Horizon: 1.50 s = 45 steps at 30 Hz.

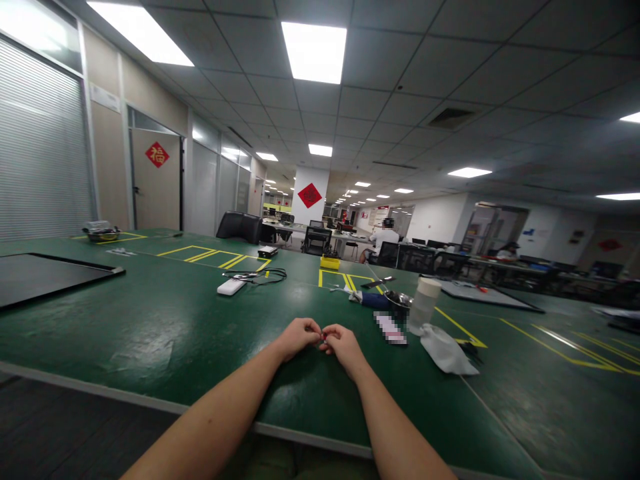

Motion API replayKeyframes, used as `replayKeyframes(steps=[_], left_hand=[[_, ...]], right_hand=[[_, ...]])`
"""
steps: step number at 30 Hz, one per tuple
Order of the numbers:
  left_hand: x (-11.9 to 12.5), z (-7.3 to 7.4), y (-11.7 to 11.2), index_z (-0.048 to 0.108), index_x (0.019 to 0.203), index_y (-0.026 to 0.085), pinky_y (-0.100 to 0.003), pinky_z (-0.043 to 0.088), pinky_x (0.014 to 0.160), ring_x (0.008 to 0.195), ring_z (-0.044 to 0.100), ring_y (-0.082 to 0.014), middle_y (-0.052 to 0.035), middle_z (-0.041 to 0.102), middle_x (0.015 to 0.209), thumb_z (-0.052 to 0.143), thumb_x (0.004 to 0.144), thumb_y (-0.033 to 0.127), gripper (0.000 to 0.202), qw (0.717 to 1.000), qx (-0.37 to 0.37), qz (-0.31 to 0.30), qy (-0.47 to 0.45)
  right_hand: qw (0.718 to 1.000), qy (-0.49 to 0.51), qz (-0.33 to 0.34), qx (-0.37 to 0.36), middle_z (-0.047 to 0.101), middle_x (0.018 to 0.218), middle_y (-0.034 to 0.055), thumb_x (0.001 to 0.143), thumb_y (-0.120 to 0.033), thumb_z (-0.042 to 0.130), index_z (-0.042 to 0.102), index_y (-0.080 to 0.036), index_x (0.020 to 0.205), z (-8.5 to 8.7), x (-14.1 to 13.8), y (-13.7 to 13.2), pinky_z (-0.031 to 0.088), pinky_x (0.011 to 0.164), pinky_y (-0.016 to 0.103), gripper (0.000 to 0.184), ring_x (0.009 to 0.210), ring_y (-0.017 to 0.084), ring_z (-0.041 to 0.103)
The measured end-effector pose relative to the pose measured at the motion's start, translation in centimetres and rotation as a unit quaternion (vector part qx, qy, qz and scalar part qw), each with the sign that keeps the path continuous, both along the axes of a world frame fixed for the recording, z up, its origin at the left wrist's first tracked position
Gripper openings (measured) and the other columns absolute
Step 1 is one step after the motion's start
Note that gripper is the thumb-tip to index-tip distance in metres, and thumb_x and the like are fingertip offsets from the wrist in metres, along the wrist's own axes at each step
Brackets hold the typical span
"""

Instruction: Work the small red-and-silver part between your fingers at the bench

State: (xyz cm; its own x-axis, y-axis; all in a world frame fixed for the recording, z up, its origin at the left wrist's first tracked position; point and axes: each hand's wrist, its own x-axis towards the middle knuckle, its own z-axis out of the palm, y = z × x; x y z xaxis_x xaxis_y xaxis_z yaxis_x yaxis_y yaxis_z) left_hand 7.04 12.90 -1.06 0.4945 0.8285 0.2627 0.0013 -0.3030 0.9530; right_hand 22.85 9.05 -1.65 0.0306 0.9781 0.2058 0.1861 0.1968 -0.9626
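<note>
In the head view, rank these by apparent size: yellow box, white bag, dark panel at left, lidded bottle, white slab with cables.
1. Dark panel
2. White bag and lidded bottle: too alike to rank
3. White slab
4. Yellow box

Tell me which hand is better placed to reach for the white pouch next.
Right, most likely. The white pouch lies on the right, nearer the right hand; the left hand would have to reach past the other. Both seem to pinch a small item, too tiny to identify, so neither looks free.
</note>
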Motion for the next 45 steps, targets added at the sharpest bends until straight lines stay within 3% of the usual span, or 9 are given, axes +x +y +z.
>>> replayKeyframes(steps=[10,23,45], left_hand=[[0.1,-0.4,0.4,0.063,0.076,0.012,-0.022,0.043,0.058,0.058,0.057,-0.0115,-0.0007,0.063,0.061,0.053,0.064,0.011,0.016,0.999,-0.008,-0.032,-0.023],[0.0,0.3,-0.2,0.064,0.076,0.011,-0.024,0.045,0.06,0.058,0.057,-0.0123,-0.0015,0.063,0.06,0.054,0.065,0.016,0.015,0.999,-0.025,-0.028,-0.017],[0.1,-0.6,0.5,0.064,0.077,0.012,-0.023,0.044,0.061,0.06,0.059,-0.0119,-0.0015,0.065,0.064,0.056,0.064,0.012,0.016,0.999,-0.022,-0.03,-0.036]], right_hand=[[0.999,-0.032,0.013,0.038,0.063,0.069,0.0004,0.069,-0.021,0.054,0.06,-0.015,0.086,0.3,0.1,-0.4,0.044,0.049,0.021,0.019,0.058,0.014,0.064],[1.0,0.008,0.003,0.017,0.065,0.069,0.0023,0.07,-0.025,0.054,0.059,-0.014,0.084,0.3,0.0,-0.3,0.046,0.049,0.023,0.019,0.056,0.014,0.063],[0.999,-0.029,0.004,0.027,0.066,0.067,0.0009,0.068,-0.02,0.05,0.062,-0.014,0.082,0.1,0.1,0.0,0.042,0.047,0.021,0.02,0.054,0.013,0.062]])
